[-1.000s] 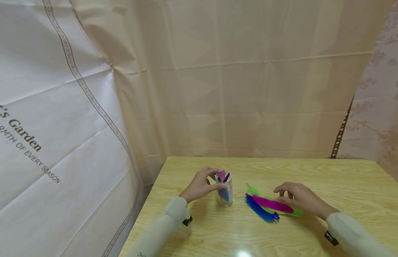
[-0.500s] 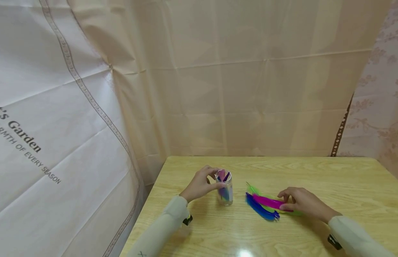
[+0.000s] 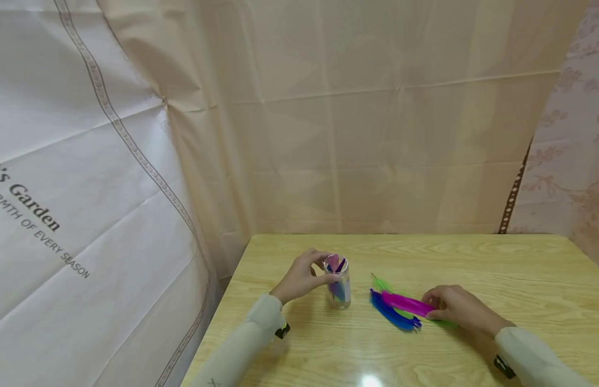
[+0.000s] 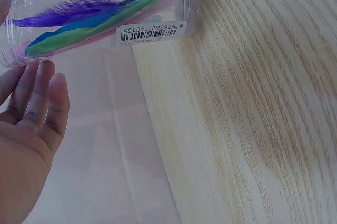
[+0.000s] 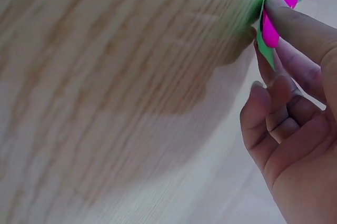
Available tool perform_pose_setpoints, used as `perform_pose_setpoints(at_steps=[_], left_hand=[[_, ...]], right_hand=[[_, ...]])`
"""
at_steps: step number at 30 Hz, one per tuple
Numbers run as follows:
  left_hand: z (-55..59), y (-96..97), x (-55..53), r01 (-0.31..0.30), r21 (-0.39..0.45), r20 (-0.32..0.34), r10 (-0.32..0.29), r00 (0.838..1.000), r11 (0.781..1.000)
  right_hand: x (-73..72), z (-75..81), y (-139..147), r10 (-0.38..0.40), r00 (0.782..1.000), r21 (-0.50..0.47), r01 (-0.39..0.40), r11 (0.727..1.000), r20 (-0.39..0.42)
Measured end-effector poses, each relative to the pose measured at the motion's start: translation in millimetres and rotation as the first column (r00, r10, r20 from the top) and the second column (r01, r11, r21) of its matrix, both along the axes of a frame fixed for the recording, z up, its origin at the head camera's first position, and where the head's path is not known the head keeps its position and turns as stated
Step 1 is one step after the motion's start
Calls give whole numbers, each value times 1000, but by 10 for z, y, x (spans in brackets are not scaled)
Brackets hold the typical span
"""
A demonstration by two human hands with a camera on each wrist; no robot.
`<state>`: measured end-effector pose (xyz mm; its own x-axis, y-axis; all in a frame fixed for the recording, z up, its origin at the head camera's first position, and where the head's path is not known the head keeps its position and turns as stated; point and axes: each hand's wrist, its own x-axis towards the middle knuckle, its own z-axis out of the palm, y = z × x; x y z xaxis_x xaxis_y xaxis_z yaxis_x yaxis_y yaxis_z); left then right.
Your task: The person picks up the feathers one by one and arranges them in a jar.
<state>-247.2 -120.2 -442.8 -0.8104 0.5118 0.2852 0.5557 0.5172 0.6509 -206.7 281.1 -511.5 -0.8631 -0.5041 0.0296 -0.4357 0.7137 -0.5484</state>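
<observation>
Right hand point(image 3: 466, 308) pinches, left hand point(image 3: 298, 278) grips

Wrist low over the table point(image 3: 299, 357), the right hand clasps the magenta feather point(image 3: 406, 304) and green feather point(image 3: 382, 283) — right of the upright jar point(image 3: 348, 294), whose rim the left hand's thumb and fingers span.

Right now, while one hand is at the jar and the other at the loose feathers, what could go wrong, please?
The right hand seems to pinch the pink feather and a green feather together, so both might come up at once.
The blue feather lies close beside the pink one and could be dragged along.
The left hand holds the jar near its rim; a push there might tip it.
</observation>
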Motion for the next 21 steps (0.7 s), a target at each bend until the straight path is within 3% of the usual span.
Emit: perform_pose_setpoints(at_steps=[5, 21], left_hand=[[4, -1, -1, 7, 0, 5, -7, 1000, 1000], [-34, -6, -28, 9, 20, -1, -9, 1000, 1000]], right_hand=[[13, 20, 6, 15, 999, -25, -14, 1000, 32], [44, 40, 59, -17, 1000, -58, 16, 998, -8]])
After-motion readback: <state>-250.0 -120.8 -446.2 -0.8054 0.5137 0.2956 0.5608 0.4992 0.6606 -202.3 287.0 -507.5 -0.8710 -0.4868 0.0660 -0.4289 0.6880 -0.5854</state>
